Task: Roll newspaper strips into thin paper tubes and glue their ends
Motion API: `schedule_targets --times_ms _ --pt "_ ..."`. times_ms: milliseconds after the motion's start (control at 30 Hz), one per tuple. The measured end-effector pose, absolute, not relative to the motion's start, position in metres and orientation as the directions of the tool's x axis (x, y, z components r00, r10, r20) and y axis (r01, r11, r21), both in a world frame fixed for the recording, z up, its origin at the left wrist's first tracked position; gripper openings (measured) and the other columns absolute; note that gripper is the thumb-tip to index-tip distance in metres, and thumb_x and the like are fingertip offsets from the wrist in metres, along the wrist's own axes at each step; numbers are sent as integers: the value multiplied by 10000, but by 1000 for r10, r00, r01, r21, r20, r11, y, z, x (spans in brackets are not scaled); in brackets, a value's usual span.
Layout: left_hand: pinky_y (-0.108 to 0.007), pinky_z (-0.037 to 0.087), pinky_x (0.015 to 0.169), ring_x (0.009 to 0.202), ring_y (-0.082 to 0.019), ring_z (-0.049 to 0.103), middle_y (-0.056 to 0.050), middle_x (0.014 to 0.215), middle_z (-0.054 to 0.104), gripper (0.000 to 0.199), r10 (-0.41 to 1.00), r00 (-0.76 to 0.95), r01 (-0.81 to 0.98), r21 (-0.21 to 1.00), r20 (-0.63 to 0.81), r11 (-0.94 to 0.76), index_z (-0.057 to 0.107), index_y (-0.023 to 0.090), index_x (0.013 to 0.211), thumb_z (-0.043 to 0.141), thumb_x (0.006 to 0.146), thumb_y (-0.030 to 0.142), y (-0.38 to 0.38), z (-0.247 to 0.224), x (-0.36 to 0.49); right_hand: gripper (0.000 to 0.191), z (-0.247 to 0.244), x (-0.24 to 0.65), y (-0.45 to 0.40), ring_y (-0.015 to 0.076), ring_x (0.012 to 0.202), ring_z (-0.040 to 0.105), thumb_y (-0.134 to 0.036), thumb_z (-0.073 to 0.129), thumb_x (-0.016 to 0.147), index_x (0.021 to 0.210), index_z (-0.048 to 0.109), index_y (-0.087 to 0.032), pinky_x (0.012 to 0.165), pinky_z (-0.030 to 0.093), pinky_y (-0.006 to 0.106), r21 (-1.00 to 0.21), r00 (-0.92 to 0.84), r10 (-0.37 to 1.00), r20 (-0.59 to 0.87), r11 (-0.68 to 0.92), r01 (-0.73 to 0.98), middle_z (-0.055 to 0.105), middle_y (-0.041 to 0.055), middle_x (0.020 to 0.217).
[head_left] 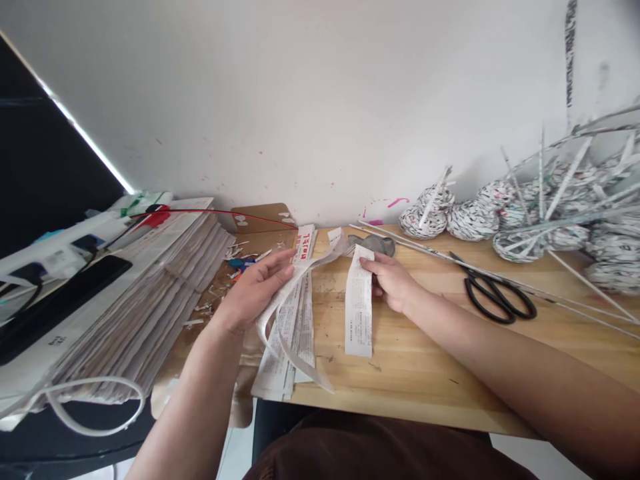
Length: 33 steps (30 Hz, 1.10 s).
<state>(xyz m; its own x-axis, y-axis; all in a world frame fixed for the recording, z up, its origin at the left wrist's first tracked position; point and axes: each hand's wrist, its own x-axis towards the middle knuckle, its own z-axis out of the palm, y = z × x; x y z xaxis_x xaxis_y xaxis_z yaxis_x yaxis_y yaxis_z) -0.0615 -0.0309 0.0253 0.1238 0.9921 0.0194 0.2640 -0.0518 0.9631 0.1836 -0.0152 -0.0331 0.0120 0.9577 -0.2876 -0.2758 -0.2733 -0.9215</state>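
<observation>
My right hand (393,280) pinches the upper end of a printed newspaper strip (359,320), which hangs over the wooden table. To its left, my left hand (260,283) has thumb and fingers closed at a long, thin curling paper strip (313,377), whose loose ends loop downward and toward the back. Beneath that curl lies a pile of cut newspaper strips (275,380), with red print near its far end. A grey patterned object (383,245) rests just behind my right hand; I cannot make out its kind.
Black-handled scissors (493,297) lie at the right beside thin rolled paper sticks (440,252). Woven paper balls (473,220) stand along the wall. A tall newspaper stack (150,313) fills the left, near a white cable loop (95,430) and paper scraps (200,310) on cardboard.
</observation>
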Motion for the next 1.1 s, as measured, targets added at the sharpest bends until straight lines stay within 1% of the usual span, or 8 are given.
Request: schedule_targets --times_ms 133,233,333,433,533,767,967,1100 --pt "-312 505 727 836 -208 661 -82 966 706 605 975 207 367 930 -76 -5 590 186 1255 724 712 416 -26 18 -76 148 -34 183 -16 84 406 428 -272 642 723 835 561 -220 323 212 199 -930 37 961 -273 -254 -266 511 -54 561" --pt "-310 495 727 818 -199 652 -65 946 702 525 983 180 473 878 -16 -73 605 205 1234 686 745 376 -22 16 -82 227 -33 184 -17 103 442 452 -292 655 711 921 588 -238 343 251 206 -940 33 974 -222 -205 -274 523 -49 591" --pt "-327 486 792 908 -220 642 -69 993 699 458 986 132 601 782 107 -165 650 202 1176 675 736 330 -18 12 -82 341 -30 184 -17 125 535 505 -299 672 709 1039 596 -260 430 382 233 -954 50 995 -89 -71 -292 583 -32 692" --pt "-331 496 781 898 -226 649 -81 993 701 485 987 131 606 780 94 -154 637 176 1195 661 731 314 -12 -1 -80 424 -26 184 -17 141 639 544 -281 675 708 1125 594 -266 557 463 268 -956 82 996 29 52 -289 636 -14 827" --pt "-321 508 748 818 -207 660 -81 971 706 508 990 116 561 817 81 -133 621 160 1211 657 722 295 -4 -18 -75 399 -26 184 -18 140 634 537 -285 687 695 1087 622 -245 574 455 271 -964 46 999 17 28 -265 638 -14 808" --pt "-295 496 794 891 -199 656 -71 1004 708 377 964 -18 502 836 266 -221 651 169 1113 623 746 250 9 -35 -62 273 -36 185 -20 122 638 519 -253 671 656 917 684 -176 580 387 244 -990 -145 989 38 18 -137 629 -21 753" --pt "-274 464 683 705 -180 636 -45 799 707 233 969 -72 605 783 237 -147 685 170 866 644 758 373 6 -34 -65 173 -36 187 -25 94 547 437 -266 624 709 811 677 -137 512 292 226 -993 -493 864 -100 -57 102 546 -25 630" --pt "-228 428 631 665 -143 600 -22 746 690 207 946 -86 535 816 312 -220 675 179 842 645 774 372 0 -24 -62 195 -36 188 -24 89 556 439 -289 638 735 828 685 -125 520 298 221 -988 -515 848 -127 -59 146 545 -24 636"
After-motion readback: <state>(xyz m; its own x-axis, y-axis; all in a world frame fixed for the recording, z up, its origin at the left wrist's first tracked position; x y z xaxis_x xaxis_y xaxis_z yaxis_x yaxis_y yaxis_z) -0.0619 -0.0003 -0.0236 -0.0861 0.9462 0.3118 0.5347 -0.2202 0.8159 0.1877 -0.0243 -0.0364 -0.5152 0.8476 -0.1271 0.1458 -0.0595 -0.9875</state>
